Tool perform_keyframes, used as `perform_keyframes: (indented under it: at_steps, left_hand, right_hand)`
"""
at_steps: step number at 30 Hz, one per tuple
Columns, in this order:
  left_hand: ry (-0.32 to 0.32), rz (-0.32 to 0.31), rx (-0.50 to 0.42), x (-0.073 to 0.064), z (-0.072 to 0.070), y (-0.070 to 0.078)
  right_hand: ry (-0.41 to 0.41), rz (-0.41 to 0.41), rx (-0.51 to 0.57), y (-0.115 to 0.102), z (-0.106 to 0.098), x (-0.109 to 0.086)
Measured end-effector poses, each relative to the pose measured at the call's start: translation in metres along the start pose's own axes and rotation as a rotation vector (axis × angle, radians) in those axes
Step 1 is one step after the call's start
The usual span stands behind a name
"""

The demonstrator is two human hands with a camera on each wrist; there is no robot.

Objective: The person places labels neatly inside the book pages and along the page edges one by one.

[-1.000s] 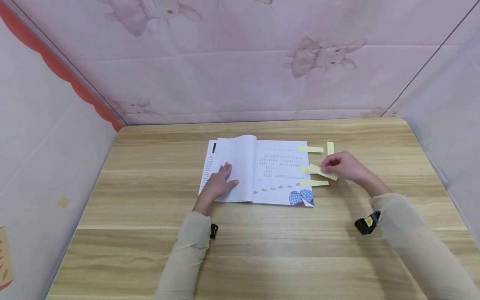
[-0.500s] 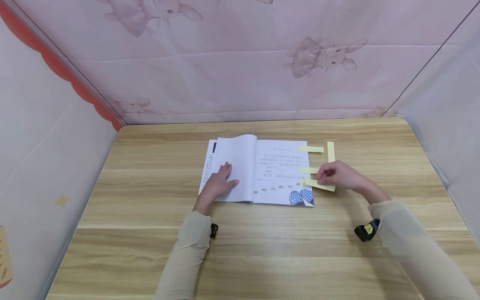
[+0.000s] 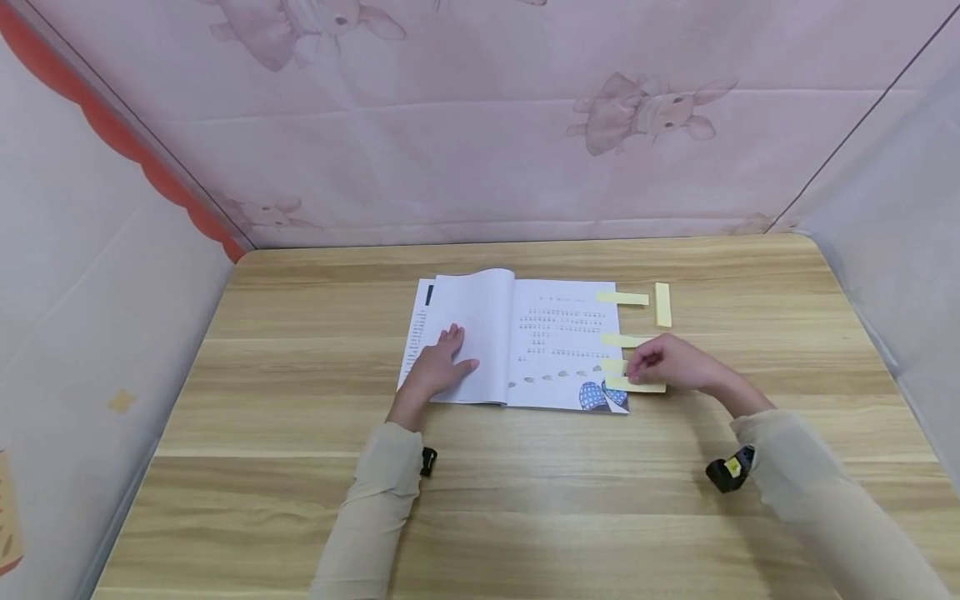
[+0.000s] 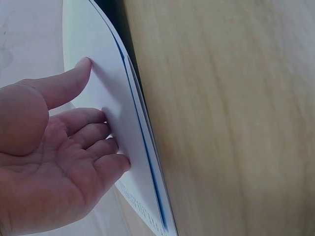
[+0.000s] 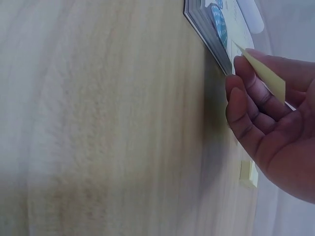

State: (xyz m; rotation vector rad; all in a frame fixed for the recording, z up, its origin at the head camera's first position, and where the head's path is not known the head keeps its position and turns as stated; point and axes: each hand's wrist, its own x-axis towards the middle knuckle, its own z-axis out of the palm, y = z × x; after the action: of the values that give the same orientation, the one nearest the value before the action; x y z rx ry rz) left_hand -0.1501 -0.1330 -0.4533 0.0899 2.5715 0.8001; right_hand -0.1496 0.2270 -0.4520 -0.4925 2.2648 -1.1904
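An open book (image 3: 555,333) lies on the wooden table, its right page printed with text and blue checked shapes at the lower corner. My left hand (image 3: 437,368) rests on the blank left page, thumb spread away from the fingers; its fingertips touch the paper in the left wrist view. At the book's right edge, my right hand (image 3: 675,362) pinches a pale yellow sticky note strip (image 5: 268,76) between thumb and fingers. The strip's left end overlaps the page's lower right corner. Above it, several similar strips stick out from the page edge, including the top strip (image 3: 626,298).
A small pad of yellow sticky notes (image 3: 663,305) lies on the table (image 3: 525,500), right of the book and beyond my right hand. A pink curtain with rabbit prints (image 3: 480,167) hangs behind the table's far edge.
My right hand has moved the pinched sticky note strip toward me and left along the page edge, turning it nearly level, below the other strips. The left hand stays put.
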Motion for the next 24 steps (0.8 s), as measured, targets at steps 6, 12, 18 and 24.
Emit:
perform_keyframes:
  at_steps: [6,12,18,24]
  left_hand:
    - [0.002,0.004,0.011,0.001,0.001,0.0]
    - [0.001,0.009,0.013,0.001,0.001,-0.001]
    - [0.004,0.01,0.015,0.001,0.001,0.0]
    - [0.008,0.017,0.009,0.0,0.001,0.001]
  right_hand:
    - [-0.013,-0.028,-0.006,0.002,0.005,0.002]
    - [-0.017,-0.024,-0.004,0.008,0.008,0.004]
    - [-0.022,-0.029,0.016,0.011,0.009,0.005]
    - [-0.011,-0.035,0.017,0.011,0.01,0.005]
